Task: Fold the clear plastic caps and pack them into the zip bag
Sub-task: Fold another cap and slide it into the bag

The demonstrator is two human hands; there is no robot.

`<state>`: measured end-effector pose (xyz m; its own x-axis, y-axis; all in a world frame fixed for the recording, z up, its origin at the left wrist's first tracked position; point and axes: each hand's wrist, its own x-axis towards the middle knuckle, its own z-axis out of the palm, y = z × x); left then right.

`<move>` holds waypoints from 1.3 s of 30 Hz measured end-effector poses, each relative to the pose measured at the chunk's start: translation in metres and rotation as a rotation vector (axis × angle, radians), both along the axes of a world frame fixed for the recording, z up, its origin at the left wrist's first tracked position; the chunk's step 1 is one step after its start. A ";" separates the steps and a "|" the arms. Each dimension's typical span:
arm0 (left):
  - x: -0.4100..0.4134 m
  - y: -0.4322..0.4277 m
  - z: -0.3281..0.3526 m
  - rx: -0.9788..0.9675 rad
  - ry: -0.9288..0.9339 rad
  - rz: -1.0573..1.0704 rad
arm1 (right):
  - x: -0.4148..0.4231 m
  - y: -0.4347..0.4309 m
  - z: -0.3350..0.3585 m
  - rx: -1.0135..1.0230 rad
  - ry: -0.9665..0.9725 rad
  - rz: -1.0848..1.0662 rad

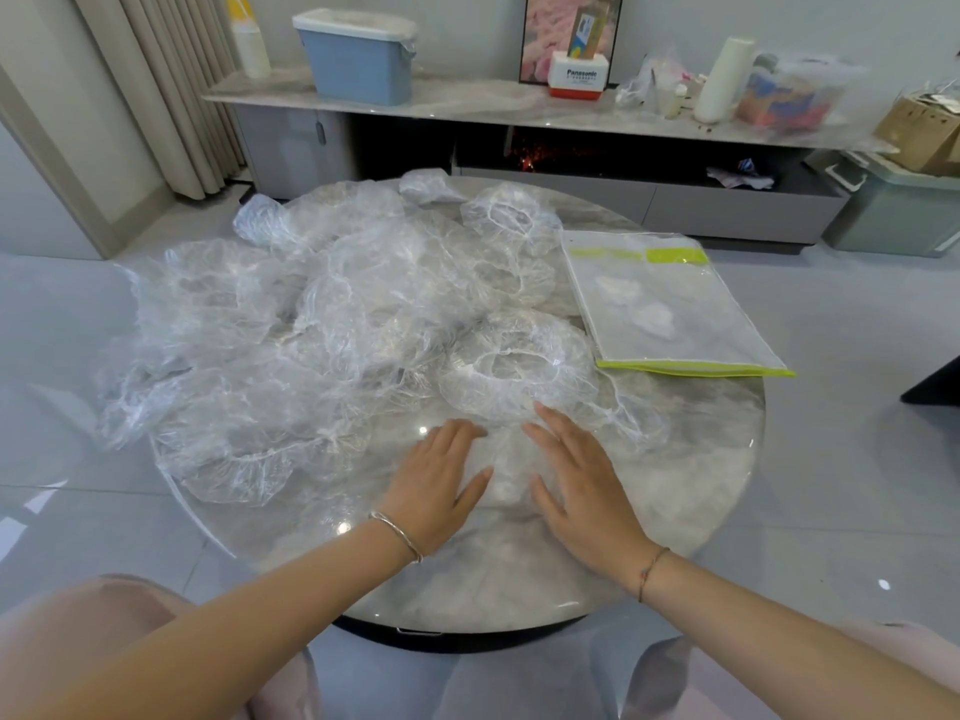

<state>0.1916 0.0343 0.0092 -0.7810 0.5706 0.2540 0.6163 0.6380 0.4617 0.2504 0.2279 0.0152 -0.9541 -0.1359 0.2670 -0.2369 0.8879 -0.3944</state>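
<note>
Left hand (436, 475): flat, fingers straight and slightly spread, palm down on a clear cap; grips nothing.
Right hand (576, 475): likewise flat and extended, pressing the same cap; pinches nothing.
Pressed cap (506, 459): on the bench (701, 459), left of the zip bag and nearer the person, apart from it.
Loose caps (311, 314): crumpled heap left of the zip bag, its closest caps just beside the bag's left edge.
Ringed cap (511, 366): between the fingertips and the zip bag's near left corner.
Zip bag (670, 304): lies flat, green band at its far end; its near right corner reaches the bench rim.
Step, as judged: smoothing one cap before folding; nearly the whole heap unpacked.
Risk: springy film and trapped air may puff the cap open once the palms lift.
Risk: the gathered hem may pull a fold crooked.
Risk: the ringed cap sits close enough to cling and get dragged in.
Risk: a push while stuffing could slide the zip bag off the glossy top.
Hard to read: the pressed cap's outline fades into the marbling; folded or single layer, cannot tell.
Hard to read: pale shapes inside the zip bag may be caps; zip open or closed, cannot tell.
Uncountable: caps in the heap overlap.
</note>
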 end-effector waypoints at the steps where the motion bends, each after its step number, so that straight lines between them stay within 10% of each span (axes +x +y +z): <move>1: 0.001 0.003 -0.002 -0.035 -0.006 -0.063 | 0.000 -0.001 -0.004 0.050 -0.041 0.034; 9: 0.000 0.009 -0.021 -0.317 -0.067 -0.130 | 0.003 -0.002 -0.023 0.239 -0.387 0.063; 25: 0.001 0.011 -0.030 -0.387 -0.104 -0.129 | 0.001 -0.004 -0.023 0.223 -0.410 0.097; 34: -0.004 0.008 -0.021 -0.363 -0.115 -0.157 | 0.000 -0.001 -0.019 0.174 -0.386 0.117; 39: -0.013 -0.009 0.003 -0.201 -0.043 -0.294 | -0.001 0.010 -0.004 0.075 -0.061 0.053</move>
